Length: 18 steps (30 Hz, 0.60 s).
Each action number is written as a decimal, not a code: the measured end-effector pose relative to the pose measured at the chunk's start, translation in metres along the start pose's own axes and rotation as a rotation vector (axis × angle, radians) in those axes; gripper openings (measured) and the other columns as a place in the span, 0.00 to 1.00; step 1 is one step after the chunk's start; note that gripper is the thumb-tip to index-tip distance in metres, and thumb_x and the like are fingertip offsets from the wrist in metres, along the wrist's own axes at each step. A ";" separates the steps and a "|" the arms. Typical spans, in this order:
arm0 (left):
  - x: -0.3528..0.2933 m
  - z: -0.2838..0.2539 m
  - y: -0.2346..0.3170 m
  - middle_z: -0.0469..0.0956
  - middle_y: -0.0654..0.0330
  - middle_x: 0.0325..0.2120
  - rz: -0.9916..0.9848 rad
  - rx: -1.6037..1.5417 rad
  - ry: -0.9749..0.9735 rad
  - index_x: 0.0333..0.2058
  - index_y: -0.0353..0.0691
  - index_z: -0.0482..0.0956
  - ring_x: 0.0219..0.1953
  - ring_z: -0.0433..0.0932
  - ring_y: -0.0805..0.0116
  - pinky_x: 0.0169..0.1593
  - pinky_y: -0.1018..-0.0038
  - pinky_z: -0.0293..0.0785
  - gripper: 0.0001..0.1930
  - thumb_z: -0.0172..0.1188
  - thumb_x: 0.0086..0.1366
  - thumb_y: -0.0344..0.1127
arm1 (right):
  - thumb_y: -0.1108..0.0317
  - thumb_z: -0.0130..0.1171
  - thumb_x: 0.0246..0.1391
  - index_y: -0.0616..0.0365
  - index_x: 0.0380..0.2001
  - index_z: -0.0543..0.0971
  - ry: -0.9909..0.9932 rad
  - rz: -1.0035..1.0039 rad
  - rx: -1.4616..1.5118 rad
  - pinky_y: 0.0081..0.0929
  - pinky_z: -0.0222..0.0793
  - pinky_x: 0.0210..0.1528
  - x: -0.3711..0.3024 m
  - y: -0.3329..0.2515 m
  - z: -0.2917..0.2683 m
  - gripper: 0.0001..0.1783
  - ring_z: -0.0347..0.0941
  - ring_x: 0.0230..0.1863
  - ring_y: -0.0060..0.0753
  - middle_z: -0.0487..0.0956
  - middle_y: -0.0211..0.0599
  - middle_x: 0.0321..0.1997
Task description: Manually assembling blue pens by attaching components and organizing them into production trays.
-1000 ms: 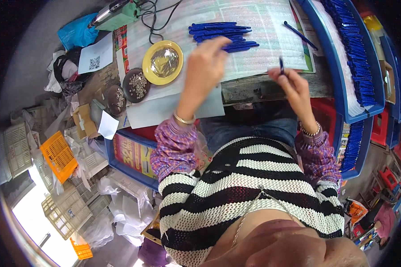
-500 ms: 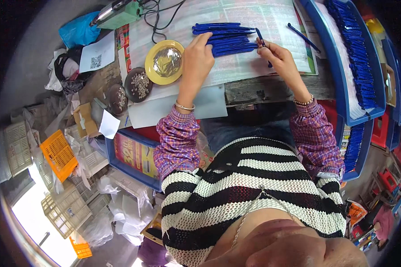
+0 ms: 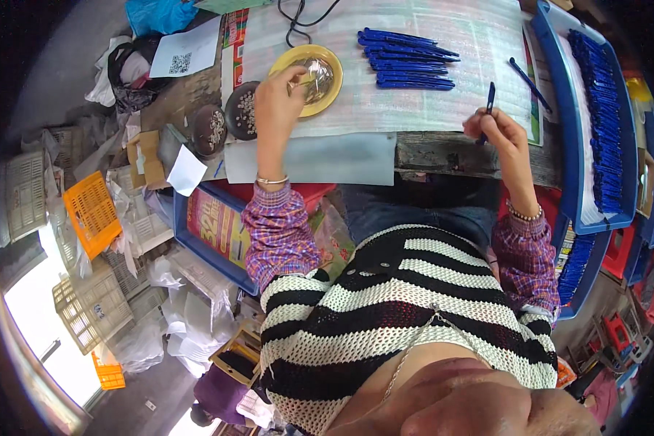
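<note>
At the yellow bowl, which holds thin shiny metal pins, my left hand is over the left rim. Its thumb and forefinger pinch what looks like one thin metal pin. My right hand is closed round a slim dark blue plastic stick held upright near the table's front edge; my fingers hide its lower part. Between the hands, farther back, a row of similar blue sticks lies on the white foam sheet. One more blue stick lies alone at the right.
Two dark dishes of small metal parts, one dish and another, stand left of the bowl. A blue tray packed with blue sticks is at the right. A black cable and a printed sheet lie farther back.
My left hand has left the row of blue sticks and moved left to the yellow bowl. The right hand has drawn the blue stick nearer to me, away from the row.
</note>
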<state>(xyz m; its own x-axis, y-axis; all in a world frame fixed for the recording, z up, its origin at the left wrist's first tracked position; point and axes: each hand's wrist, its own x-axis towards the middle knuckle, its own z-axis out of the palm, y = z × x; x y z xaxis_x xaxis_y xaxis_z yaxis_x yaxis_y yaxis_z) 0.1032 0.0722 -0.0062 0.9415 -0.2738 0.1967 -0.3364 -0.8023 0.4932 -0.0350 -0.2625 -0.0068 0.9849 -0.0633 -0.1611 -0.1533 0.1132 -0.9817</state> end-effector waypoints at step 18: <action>-0.007 0.028 -0.004 0.78 0.58 0.23 -0.034 -0.116 0.084 0.30 0.38 0.80 0.24 0.76 0.70 0.31 0.77 0.71 0.08 0.61 0.50 0.31 | 0.69 0.48 0.60 0.65 0.40 0.75 -0.267 0.207 0.084 0.12 0.60 0.28 -0.042 0.016 0.032 0.11 0.65 0.26 0.13 0.73 0.28 0.26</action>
<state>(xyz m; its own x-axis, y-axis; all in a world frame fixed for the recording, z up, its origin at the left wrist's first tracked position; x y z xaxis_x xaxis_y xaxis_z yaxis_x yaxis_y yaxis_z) 0.0986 0.0625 -0.0338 0.9489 -0.1984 0.2455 -0.3090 -0.7426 0.5942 -0.0760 -0.2268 -0.0122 0.9218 0.2297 -0.3123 -0.3554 0.1790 -0.9174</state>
